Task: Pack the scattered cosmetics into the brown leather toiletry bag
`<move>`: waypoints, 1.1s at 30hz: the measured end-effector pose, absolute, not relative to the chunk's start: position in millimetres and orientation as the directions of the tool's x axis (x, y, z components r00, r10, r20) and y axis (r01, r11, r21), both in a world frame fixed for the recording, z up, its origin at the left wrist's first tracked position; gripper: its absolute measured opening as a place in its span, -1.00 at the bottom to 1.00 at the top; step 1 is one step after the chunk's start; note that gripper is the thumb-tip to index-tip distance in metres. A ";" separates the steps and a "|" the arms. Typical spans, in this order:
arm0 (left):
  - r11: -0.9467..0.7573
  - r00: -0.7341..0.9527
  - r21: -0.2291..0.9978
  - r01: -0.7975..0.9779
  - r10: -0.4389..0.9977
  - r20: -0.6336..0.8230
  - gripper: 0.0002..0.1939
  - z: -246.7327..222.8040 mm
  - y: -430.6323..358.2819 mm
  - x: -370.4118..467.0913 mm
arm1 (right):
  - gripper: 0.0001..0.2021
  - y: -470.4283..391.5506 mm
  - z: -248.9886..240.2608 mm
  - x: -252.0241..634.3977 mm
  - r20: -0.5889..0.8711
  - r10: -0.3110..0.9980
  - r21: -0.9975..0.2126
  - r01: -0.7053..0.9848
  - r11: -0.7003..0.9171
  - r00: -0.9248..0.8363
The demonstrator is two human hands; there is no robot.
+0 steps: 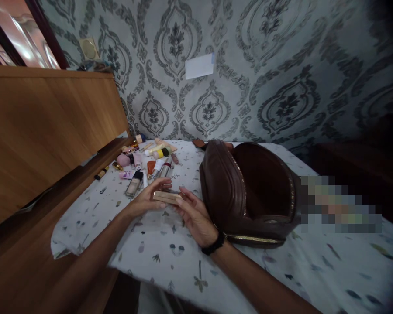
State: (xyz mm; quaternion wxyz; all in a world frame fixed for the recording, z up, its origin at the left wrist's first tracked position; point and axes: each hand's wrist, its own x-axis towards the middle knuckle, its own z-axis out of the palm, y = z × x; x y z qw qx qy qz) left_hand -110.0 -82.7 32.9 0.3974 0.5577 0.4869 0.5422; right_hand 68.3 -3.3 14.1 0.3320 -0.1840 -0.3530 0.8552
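Between my two hands is a slim gold makeup case, held level just above the patterned cloth. My left hand grips its left end, thumb below and fingers over the far side. On the right end, my right hand holds it with thumb and fingers; a black band circles that wrist. Close beyond my left hand lies a foundation bottle with a black cap. A dark brown leather bag stands unzipped just right of my right hand, its inside dark.
Several cosmetics lie at the back left, among them a pink sponge, a yellow-banded tube and an orange item. A wooden panel borders the left side. Behind is a patterned wall. A blurred patch covers something right of the bag.
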 end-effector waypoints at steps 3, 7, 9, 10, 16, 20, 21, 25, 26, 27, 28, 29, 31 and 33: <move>-0.184 -0.031 0.977 0.109 0.982 0.188 -0.16 31.9 -83.6 -111.7 | -0.37 -3.9 14.5 68.1 -0.053 0.705 -0.740 -0.446 -0.503 -0.708; -0.148 -0.036 0.980 0.135 0.987 0.155 -0.16 33.8 -85.4 -112.4 | -0.25 -3.9 13.7 68.4 -0.012 0.693 -0.782 -0.426 -0.456 -0.721; -0.140 -0.043 0.980 0.141 0.988 0.148 -0.13 34.5 -85.8 -112.3 | -0.21 -3.8 12.0 68.1 0.019 0.688 -0.796 -0.427 -0.429 -0.726; -0.145 -0.046 0.979 0.142 0.987 0.153 -0.09 34.5 -85.7 -112.2 | -0.20 -3.7 10.9 67.7 0.035 0.685 -0.799 -0.432 -0.419 -0.728; -0.179 -0.075 0.968 0.176 0.978 0.195 0.08 33.7 -83.8 -109.8 | -0.15 -3.1 5.9 65.4 0.082 0.676 -0.807 -0.447 -0.386 -0.733; -0.199 -0.083 0.957 0.212 0.972 0.220 0.11 34.5 -83.4 -107.6 | -0.16 -2.6 4.5 65.3 0.091 0.681 -0.807 -0.455 -0.377 -0.726; -0.203 -0.082 0.954 0.219 0.971 0.225 0.12 34.6 -83.5 -107.1 | -0.17 -2.4 4.0 65.4 0.092 0.678 -0.807 -0.454 -0.379 -0.729; -0.211 -0.078 0.947 0.241 0.969 0.236 0.13 33.7 -83.9 -105.4 | -0.20 -1.3 1.5 65.8 0.103 0.673 -0.811 -0.454 -0.370 -0.732; -0.213 -0.079 0.945 0.249 0.968 0.239 0.14 33.2 -83.9 -105.0 | -0.20 -1.1 1.1 65.9 0.105 0.677 -0.813 -0.455 -0.364 -0.728; -0.213 -0.082 0.942 0.259 0.967 0.242 0.14 32.6 -83.9 -104.6 | -0.20 -0.9 0.8 65.8 0.104 0.682 -0.814 -0.456 -0.359 -0.724; -0.214 -0.088 0.938 0.272 0.966 0.245 0.15 32.0 -83.8 -104.3 | -0.19 -0.7 0.8 65.8 0.102 0.686 -0.815 -0.456 -0.358 -0.720; -0.214 -0.094 0.934 0.287 0.964 0.249 0.15 31.2 -83.7 -104.1 | -0.18 -0.6 1.1 65.7 0.097 0.688 -0.815 -0.454 -0.360 -0.719; -0.218 -0.097 0.922 0.320 0.961 0.260 0.17 29.4 -83.4 -104.2 | -0.17 -0.5 2.1 65.6 0.089 0.687 -0.814 -0.450 -0.368 -0.721; -0.226 -0.092 0.909 0.352 0.957 0.274 0.18 27.8 -83.2 -104.6 | -0.17 -0.5 3.4 65.4 0.087 0.688 -0.813 -0.450 -0.369 -0.720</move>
